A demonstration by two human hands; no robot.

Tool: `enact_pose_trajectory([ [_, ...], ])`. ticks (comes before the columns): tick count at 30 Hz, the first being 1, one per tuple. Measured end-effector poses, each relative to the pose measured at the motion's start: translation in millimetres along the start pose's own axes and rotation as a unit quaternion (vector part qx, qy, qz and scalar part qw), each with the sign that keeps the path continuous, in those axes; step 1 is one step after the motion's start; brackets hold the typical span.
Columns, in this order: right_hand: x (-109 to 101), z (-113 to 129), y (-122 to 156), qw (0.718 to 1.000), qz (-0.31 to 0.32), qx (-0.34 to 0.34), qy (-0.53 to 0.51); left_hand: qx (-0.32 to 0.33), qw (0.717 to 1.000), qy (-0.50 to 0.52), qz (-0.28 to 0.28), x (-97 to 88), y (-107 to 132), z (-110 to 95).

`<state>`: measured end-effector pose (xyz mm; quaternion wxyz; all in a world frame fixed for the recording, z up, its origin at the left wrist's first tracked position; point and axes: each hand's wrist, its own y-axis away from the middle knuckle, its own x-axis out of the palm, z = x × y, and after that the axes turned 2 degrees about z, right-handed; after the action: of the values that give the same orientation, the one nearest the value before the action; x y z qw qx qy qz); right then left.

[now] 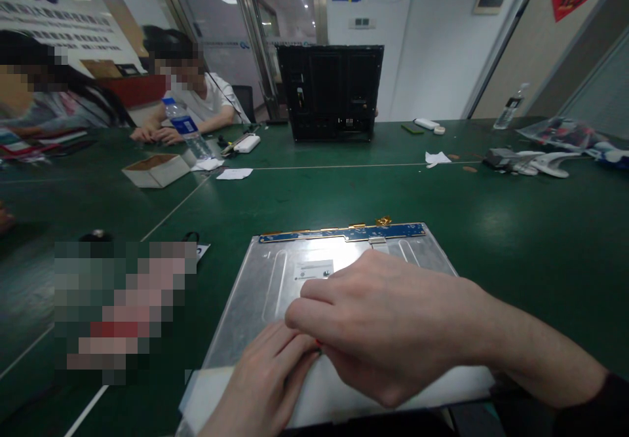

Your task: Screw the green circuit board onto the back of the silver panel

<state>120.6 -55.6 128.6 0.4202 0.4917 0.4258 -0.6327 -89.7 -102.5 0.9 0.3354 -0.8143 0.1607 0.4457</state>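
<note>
A silver metal-backed display panel point(246, 306) lies in front of me, with a blue circuit board strip point(314, 234) along its far edge. My right hand point(388, 325) is over the panel's middle, fingers curled in a pinch. Below and to its left, my left hand point(270, 378) has its fingers pressed together, tips meeting the right hand. A tiny red spot shows between the two hands; what they grip is hidden. Under my hands, a white sheet point(216, 381) covers the panel's near edge. A gold-coloured flex tab point(384, 221) sticks up at the far edge.
The green table point(515, 247) carries a black monitor-like housing point(331, 93) standing upright, an open cardboard box point(156, 171), a water bottle point(189, 129), another bottle point(511, 108) and paper scraps point(437, 158). Two people sit at the far left. Left of the panel lies a blurred-out item point(142, 299).
</note>
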Motion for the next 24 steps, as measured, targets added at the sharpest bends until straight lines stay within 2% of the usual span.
enact_pose_trajectory([
  [9, 4.2, -0.3, -3.0, 0.999, 0.006, 0.029, 0.038, -0.005, 1.0, -0.002, -0.003, 4.0, 5.4, 2.4],
  [18, 0.9, -0.6, -1.3, 1.0, 0.006, 0.003, 0.004, -0.007, 1.0, -0.009, -0.001, 2.6, 6.0, 3.4],
  [24, 3.4, 0.2, -2.2, 0.999, 0.006, 0.022, 0.027, -0.008, 1.0, -0.011, -0.002, 4.3, 6.9, 4.2],
])
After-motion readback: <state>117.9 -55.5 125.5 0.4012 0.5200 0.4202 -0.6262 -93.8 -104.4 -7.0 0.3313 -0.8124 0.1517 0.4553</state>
